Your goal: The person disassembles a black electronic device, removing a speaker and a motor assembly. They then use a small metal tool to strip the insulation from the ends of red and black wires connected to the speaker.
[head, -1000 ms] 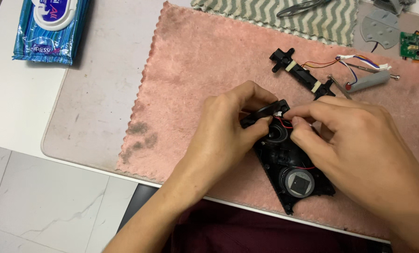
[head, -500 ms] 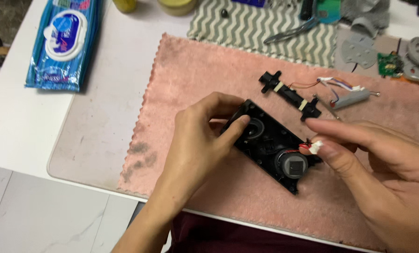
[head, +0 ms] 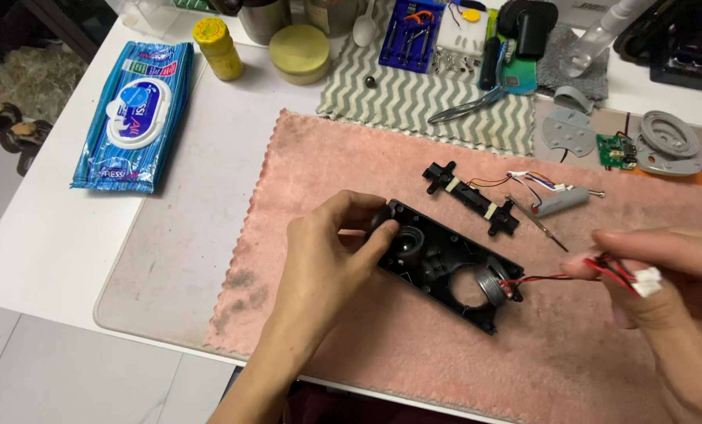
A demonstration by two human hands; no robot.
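Two hands on a dismantled black housing

Left hand (head: 327, 255) grasps the long black plastic housing (head: 445, 263) by its upper end, on the pink towelling mat (head: 351, 165). Right hand (head: 669, 283) pinches red-and-black wires with a white plug (head: 645, 280), leading from the housing's round metal motor (head: 494, 284).

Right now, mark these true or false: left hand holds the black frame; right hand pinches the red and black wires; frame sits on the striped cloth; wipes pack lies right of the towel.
1. The left hand holds the black plastic frame: true.
2. The right hand pinches the red and black wires: true.
3. The frame sits on the striped cloth: false, it is over the pink towel.
4. The blue wipes pack lies right of the towel: false, it lies to its left.
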